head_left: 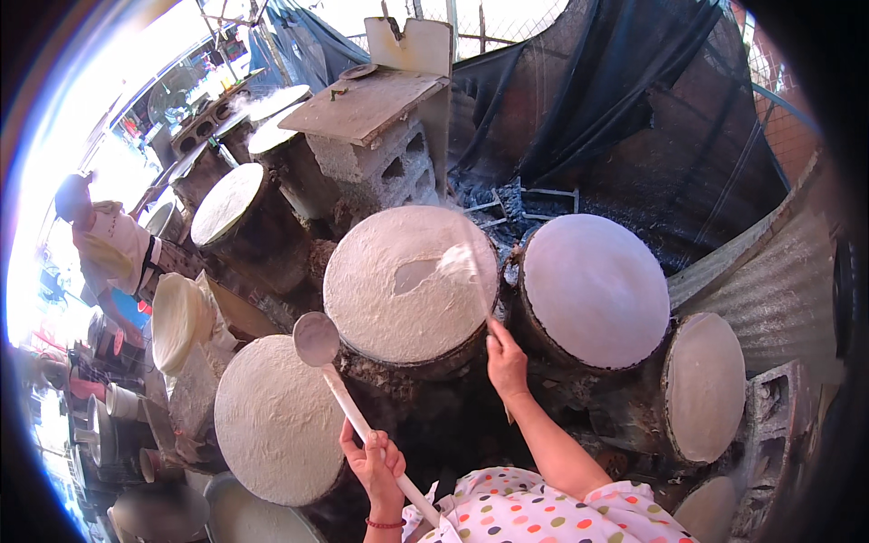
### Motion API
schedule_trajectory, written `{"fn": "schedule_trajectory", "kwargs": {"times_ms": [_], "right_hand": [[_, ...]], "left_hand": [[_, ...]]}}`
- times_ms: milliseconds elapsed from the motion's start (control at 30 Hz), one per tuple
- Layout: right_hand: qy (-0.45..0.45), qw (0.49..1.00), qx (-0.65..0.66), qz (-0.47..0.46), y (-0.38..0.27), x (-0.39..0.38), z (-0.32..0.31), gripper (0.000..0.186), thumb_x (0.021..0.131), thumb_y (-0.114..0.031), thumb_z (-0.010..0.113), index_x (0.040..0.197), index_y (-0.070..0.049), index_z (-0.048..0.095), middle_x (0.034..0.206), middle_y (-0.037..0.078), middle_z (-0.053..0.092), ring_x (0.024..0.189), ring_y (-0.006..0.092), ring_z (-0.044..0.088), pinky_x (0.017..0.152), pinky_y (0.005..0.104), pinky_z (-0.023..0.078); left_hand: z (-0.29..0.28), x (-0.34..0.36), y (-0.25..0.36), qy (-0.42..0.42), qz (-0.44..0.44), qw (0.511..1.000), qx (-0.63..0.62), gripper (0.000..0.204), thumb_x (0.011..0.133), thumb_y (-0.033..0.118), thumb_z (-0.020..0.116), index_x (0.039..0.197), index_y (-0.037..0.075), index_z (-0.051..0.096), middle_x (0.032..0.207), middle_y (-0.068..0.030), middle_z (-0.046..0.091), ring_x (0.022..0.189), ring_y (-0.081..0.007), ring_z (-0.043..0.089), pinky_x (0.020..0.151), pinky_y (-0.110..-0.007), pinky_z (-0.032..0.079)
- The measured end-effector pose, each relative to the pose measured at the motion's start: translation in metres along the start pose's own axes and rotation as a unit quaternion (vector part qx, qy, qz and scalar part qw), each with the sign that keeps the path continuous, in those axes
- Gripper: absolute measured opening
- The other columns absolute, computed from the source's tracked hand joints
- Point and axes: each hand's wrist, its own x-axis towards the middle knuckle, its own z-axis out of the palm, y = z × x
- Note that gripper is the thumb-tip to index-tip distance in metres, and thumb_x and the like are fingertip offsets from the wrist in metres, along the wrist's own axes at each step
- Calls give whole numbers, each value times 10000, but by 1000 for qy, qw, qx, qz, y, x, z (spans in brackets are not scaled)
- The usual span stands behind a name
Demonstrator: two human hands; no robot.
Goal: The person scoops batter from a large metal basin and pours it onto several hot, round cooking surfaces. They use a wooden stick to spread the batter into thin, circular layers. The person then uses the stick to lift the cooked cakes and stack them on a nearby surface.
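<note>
My left hand (376, 463) is closed around the long white handle of a ladle (317, 339). The ladle's round cup is raised near the front left of the middle vat. My right hand (507, 364) grips a thin pale stick (478, 288), which reaches over that vat and is blurred towards its far end. A thick, wrinkled cream-coloured layer (380, 271) covers the middle vat, with a smooth greyish opening (416, 277) in it. A bright white patch (455, 261) shows beside the stick; what it is I cannot make out.
A vat with a smoother pale surface (593, 290) stands to the right, another cream-topped one (276, 421) at front left. More vats steam behind. Concrete blocks (380, 167) carry a slab at the back. Dark netting (615, 118) hangs behind. Another person (113, 240) stands far left.
</note>
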Motion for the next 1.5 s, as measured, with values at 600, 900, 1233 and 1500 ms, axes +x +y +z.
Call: {"fn": "schedule_trajectory", "kwargs": {"times_ms": [600,900,1233,1500], "right_hand": [[1,1000,-9,25,-9,-12,9,336,922,-169,510,1231,-50,563,1139,205,620,1063,363,588,885,398,481],[-115,992,16,-47,-25,-38,37,356,926,-207,531,1257,-78,550,1142,215,614,1071,366,588,897,403,482],[-348,931,28,108,-44,57,-23,371,946,-205,487,1312,-177,546,580,-19,435,415,93,415,388,267,389],[-164,951,180,193,12,-34,-36,378,955,-173,479,1330,-194,522,554,-64,405,405,35,390,359,217,335]], "left_hand": [[-29,-7,16,29,12,999,-30,447,956,108,511,1350,191,317,792,-38,468,464,-46,349,370,-173,296],[-25,-4,7,13,1,999,-36,430,965,126,511,1345,209,328,816,-19,460,510,-24,354,389,-146,313],[54,82,22,-37,-9,997,70,433,940,94,530,1313,157,320,733,-6,451,481,-51,384,381,-190,319],[88,116,-53,-11,-22,985,169,490,933,39,496,1366,142,290,720,-10,442,490,-68,395,379,-215,338]]}}
